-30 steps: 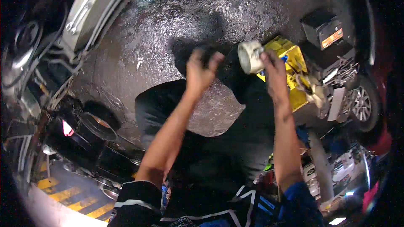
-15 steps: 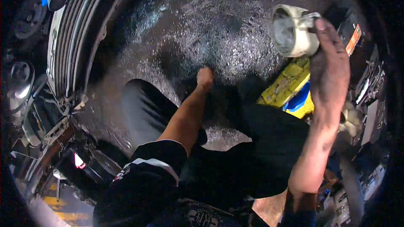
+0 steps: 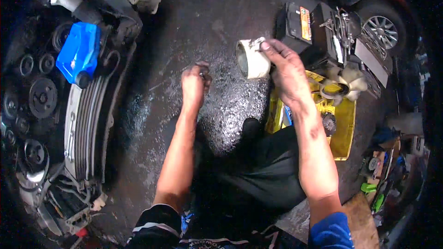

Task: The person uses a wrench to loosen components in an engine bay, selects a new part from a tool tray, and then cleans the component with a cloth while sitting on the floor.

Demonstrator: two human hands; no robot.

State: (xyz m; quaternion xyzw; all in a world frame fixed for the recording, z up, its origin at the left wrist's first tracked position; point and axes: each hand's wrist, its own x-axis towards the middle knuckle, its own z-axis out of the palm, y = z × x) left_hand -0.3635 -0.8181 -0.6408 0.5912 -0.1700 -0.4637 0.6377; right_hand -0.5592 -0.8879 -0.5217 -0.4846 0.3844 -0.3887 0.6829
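My right hand (image 3: pixel 290 71) grips a hollow, cream-coloured short cylinder (image 3: pixel 259 63) by its upper edge, near a small metal fitting. The cylinder hangs tilted over the wet, dark floor, its round opening facing left. My left hand (image 3: pixel 194 83) is curled closed to the left of it, apart from it. Whatever is in those fingers, if anything, I cannot make out. Below my right forearm sits a yellow tray (image 3: pixel 344 145) with a dark round brush-like piece (image 3: pixel 328 122) in it. A pale-bladed fan (image 3: pixel 353 83) lies at its far edge.
On the left is an exposed engine front with pulleys (image 3: pixel 43 98) and a radiator (image 3: pixel 87 129); a blue jug (image 3: pixel 79 50) rests on top. Far right are a black battery (image 3: pixel 294 24), several wrenches (image 3: pixel 342 30) and a car wheel (image 3: pixel 380 30).
My view has shifted, bringing more of the engine, wheel and tray in. The cylinder in my right hand is lower and further left in view. My left hand has reached further from my body.
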